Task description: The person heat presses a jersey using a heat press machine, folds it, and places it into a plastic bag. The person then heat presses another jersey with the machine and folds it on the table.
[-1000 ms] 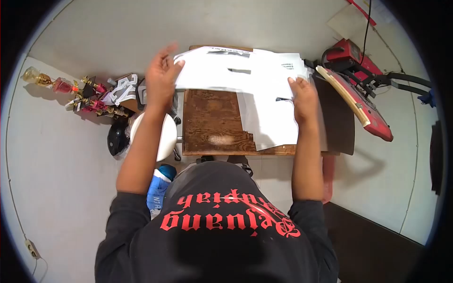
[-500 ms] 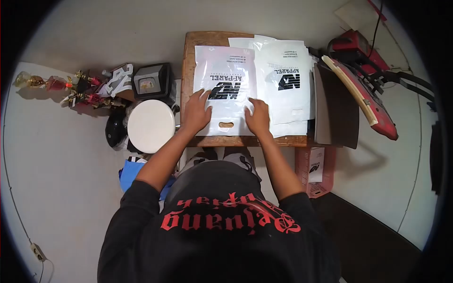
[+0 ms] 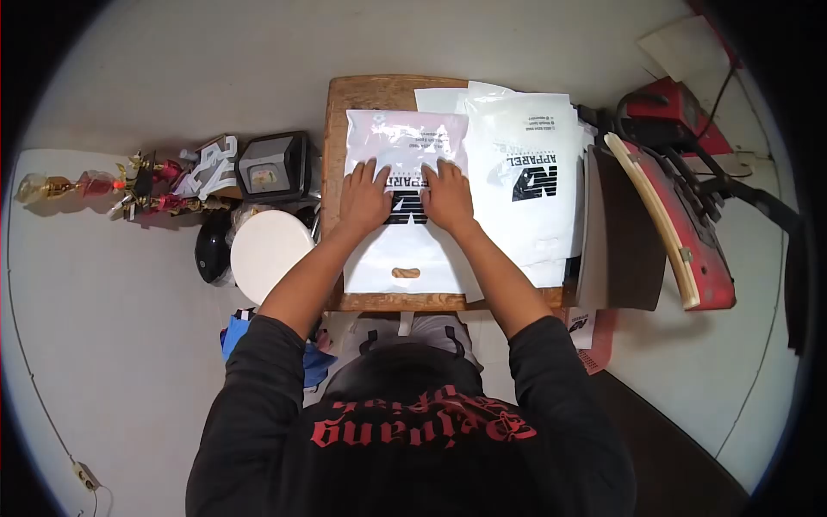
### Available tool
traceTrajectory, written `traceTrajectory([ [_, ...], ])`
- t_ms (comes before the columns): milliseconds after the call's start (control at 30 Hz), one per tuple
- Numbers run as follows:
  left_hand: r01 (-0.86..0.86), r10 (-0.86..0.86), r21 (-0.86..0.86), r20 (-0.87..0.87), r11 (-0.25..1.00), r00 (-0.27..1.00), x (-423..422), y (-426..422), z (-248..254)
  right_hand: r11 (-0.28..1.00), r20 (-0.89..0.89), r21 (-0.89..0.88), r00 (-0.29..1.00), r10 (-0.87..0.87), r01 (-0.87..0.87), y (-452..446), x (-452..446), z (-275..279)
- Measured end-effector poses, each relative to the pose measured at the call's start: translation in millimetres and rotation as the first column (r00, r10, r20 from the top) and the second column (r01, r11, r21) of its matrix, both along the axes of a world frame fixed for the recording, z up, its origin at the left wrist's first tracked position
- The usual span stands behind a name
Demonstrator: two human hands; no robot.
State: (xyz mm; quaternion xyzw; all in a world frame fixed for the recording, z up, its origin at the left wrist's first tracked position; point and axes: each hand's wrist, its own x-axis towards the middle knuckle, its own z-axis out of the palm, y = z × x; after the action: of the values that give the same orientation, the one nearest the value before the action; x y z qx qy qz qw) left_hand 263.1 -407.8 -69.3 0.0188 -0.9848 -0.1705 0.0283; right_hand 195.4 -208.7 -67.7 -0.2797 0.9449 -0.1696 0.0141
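A white plastic shopping bag (image 3: 392, 252) lies flat on the wooden table (image 3: 362, 90), its cut-out handle toward me and its black "APPAREL" print upside down from here. Something pinkish shows through its far end. My left hand (image 3: 367, 196) rests on the left half of the bag, palm down with fingers stretched out. On the right half lies my right hand (image 3: 448, 198), its fingers also extended and spread. Both hands partly cover the print. Beside it, on the right, more white printed bags (image 3: 525, 233) are stacked, apart from my hands.
A red heat-press-like machine (image 3: 689, 233) and a dark curved panel (image 3: 633, 233) stand at the table's right. Left of the table are a round white stool (image 3: 271, 257), a dark box-like lamp (image 3: 271, 165) and trophies (image 3: 142, 185). A pink basket (image 3: 596, 355) sits below right.
Both hands have slid farther from my body, from the bag's side edges onto its printed middle. The camera view has shifted, so the table appears lower.
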Motion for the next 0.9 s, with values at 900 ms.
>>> traceTrajectory([
  [900,-0.113,0.111,-0.031,-0.051,0.993,0.992,-96.5,8.1,-11.4,0.995,-0.083,-0.085,0.994,-0.068,0.061,-22.7,-92.5,-32.8],
])
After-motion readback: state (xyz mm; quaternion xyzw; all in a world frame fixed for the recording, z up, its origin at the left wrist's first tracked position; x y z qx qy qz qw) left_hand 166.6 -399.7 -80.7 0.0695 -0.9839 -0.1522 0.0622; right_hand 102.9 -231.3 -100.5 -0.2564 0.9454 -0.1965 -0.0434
